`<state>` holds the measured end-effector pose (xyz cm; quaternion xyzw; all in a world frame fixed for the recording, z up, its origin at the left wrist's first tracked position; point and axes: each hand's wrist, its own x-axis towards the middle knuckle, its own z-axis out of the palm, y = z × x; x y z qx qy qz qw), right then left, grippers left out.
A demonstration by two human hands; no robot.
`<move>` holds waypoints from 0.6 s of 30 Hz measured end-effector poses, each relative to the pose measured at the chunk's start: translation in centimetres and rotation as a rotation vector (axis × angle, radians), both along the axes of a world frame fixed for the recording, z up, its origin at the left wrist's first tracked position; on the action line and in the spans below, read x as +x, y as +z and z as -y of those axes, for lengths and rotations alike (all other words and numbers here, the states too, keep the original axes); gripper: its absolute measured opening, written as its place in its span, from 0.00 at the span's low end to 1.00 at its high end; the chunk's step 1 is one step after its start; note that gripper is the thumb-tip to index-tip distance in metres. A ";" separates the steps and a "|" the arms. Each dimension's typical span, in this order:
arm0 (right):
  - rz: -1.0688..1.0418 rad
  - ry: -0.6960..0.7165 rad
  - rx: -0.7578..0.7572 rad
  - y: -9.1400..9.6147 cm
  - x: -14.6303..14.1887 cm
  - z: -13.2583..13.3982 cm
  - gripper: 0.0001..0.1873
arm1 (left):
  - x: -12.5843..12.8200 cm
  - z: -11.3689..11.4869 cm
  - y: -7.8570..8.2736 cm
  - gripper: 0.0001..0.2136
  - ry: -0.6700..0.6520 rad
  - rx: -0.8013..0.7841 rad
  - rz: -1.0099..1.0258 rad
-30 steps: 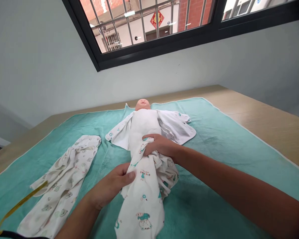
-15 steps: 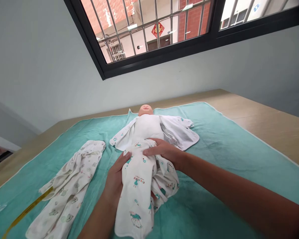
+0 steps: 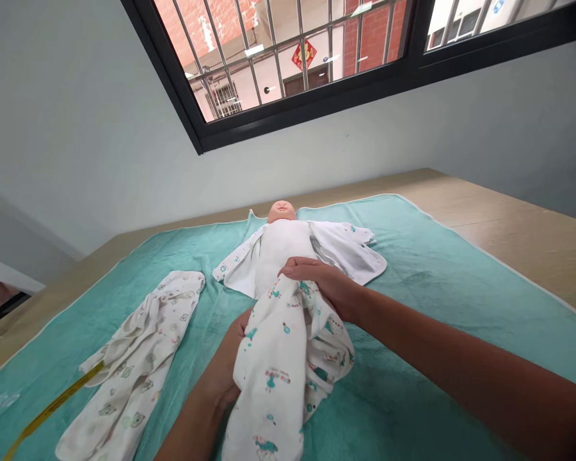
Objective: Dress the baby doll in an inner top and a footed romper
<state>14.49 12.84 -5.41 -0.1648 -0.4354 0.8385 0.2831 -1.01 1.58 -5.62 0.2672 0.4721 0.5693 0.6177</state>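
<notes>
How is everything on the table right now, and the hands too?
Doll: lying face up
White jacket: open, spread out
Teal-print clothes: partly bunched, held
Other clothes: lying loose, creased
Blanket: spread, slightly wrinkled
Yellow strip: stretched out
Left hand: against the teal-print clothes, fingers mostly hidden
Right hand: holding their top edge

White pants [image 3: 271, 358] are printed with teal and red figures; white clothes [image 3: 125, 397] are patterned with grey-green motifs. The white jacket [image 3: 352, 259] is printed teal at the sleeves. The towel [image 3: 413, 288] is coloured teal, edged in white; the strap [image 3: 52, 407] is coloured yellow.
</notes>
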 end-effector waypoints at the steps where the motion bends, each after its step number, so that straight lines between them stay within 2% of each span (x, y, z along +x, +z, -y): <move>1: -0.003 0.003 -0.009 -0.1 -0.1 0.0 0.13 | -0.2 0.0 -0.2 0.14 -0.005 0.003 -0.030; 3: 0.011 0.024 -0.019 -0.3 -0.2 0.1 0.14 | -0.5 -0.2 -0.5 0.14 0.015 0.022 -0.030; 5: 0.058 0.058 -0.003 -0.5 -0.4 0.2 0.15 | -0.7 -0.6 -0.5 0.18 0.054 0.045 0.071; 10: 0.141 0.135 0.081 -0.1 -0.1 0.3 0.16 | -0.2 -1.6 0.8 0.25 0.046 0.025 0.282; 15: 0.230 0.222 0.113 0.3 0.0 0.5 0.27 | 0.2 -1.7 1.5 0.26 0.030 -0.077 0.248; 18: 0.148 0.139 0.069 0.1 -0.3 0.6 0.25 | 0.0 -1.2 0.8 0.27 -0.035 -0.051 0.227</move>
